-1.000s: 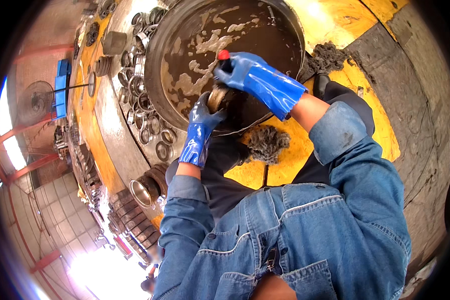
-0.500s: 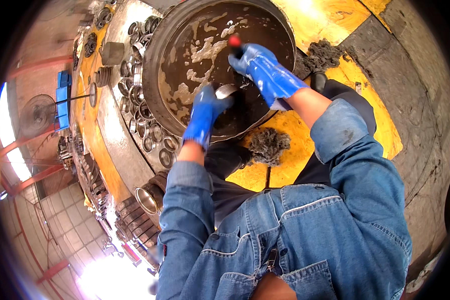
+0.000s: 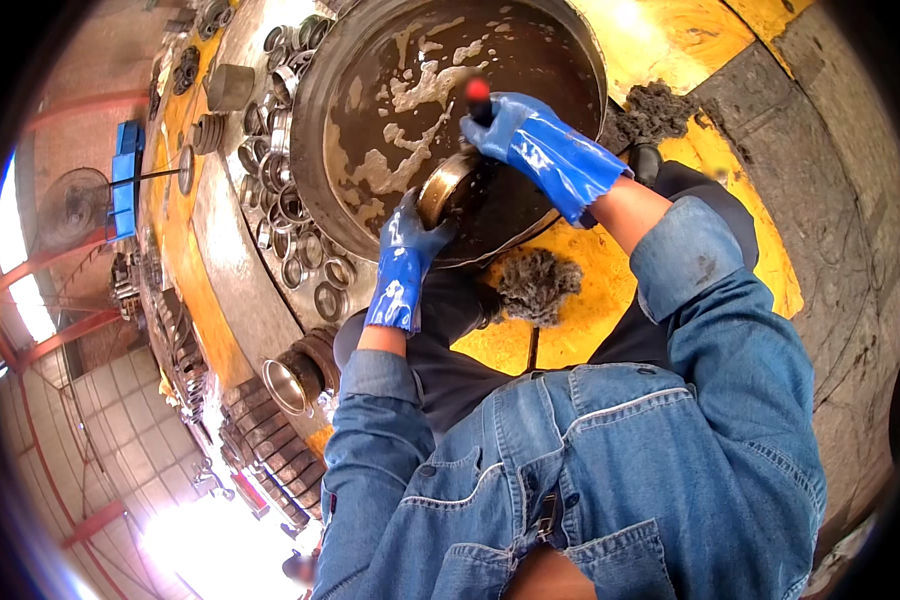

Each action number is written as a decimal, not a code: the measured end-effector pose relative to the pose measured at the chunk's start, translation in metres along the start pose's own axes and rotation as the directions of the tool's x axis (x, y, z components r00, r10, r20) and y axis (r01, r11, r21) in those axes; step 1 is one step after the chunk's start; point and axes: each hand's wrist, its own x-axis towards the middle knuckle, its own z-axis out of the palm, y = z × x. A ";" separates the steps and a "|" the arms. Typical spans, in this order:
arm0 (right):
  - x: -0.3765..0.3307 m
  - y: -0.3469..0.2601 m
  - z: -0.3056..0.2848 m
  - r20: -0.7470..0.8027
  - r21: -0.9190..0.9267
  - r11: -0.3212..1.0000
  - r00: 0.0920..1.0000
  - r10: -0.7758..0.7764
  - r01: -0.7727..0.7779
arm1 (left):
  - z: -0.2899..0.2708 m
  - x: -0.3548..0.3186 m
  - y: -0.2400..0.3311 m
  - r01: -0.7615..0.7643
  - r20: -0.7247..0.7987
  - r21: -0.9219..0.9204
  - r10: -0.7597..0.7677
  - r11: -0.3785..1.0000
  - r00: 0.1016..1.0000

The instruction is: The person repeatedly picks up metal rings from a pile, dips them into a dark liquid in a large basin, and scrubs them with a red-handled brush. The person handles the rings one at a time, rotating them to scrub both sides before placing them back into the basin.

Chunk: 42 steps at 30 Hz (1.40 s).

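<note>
A shiny metal ring (image 3: 445, 188) is tilted over the near part of a wide round basin (image 3: 312, 120) of dark, foamy liquid. My left hand (image 3: 408, 240), in a blue rubber glove, grips the ring's near left edge. In my gloved right hand (image 3: 515, 128) is a tool with a black handle and a red end (image 3: 479, 92). That hand is closed around the handle, just above the ring's far right side. The tool's working end is hidden by my hand and the ring.
Several metal rings (image 3: 290, 205) crowd the bench left of the basin. A larger metal ring (image 3: 288, 385) stands nearer me. Grey fibre wads lie between my legs (image 3: 538, 287) and right of the basin (image 3: 655, 112). Yellow boards (image 3: 760, 235) cover part of the floor.
The ring has turned and now shows more of its brownish band. My right hand has shifted slightly down and right with the tool; my left hand has moved a little lower.
</note>
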 end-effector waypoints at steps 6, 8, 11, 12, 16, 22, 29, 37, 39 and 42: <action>-0.023 -0.043 0.001 0.245 0.272 0.961 0.961 -0.124 0.055 | -0.001 -0.006 -0.009 -0.047 0.058 -0.104 0.053 0.993 0.997; -0.028 -0.049 0.013 0.326 0.078 0.977 0.921 -0.213 0.198 | 0.001 -0.003 -0.008 -0.055 0.073 -0.088 0.061 0.995 0.995; -0.018 -0.022 0.018 0.098 0.059 0.994 0.990 -0.098 0.092 | -0.004 0.003 0.004 -0.036 0.049 0.028 0.035 0.999 0.998; -0.010 -0.013 0.017 -0.016 0.003 1.000 1.000 -0.026 0.026 | -0.005 0.011 0.003 -0.050 0.070 0.009 0.049 0.999 0.996; 0.003 0.008 0.006 0.017 -0.032 0.993 0.993 0.116 -0.115 | -0.018 0.041 0.033 -0.103 0.154 -0.015 0.104 0.995 0.983; 0.006 0.006 0.004 0.077 -0.038 0.970 0.967 0.243 -0.241 | -0.014 0.083 0.078 -0.066 0.278 0.211 0.005 0.975 0.960; 0.023 0.015 -0.016 0.038 0.103 0.963 0.968 0.246 -0.249 | -0.007 0.038 0.030 -0.139 0.102 0.008 0.137 0.990 0.985; -0.016 -0.047 -0.010 0.249 0.230 0.973 0.968 -0.039 -0.020 | -0.005 0.003 -0.005 -0.014 0.072 0.079 0.009 0.997 0.997; -0.011 -0.040 -0.003 0.217 0.134 0.990 0.976 0.018 -0.048 | -0.006 0.004 -0.001 -0.019 0.079 0.045 0.015 0.999 0.997; 0.008 -0.015 -0.008 0.224 0.053 0.983 0.962 0.158 -0.174 | -0.006 0.000 0.003 -0.039 0.082 -0.008 0.040 0.999 0.996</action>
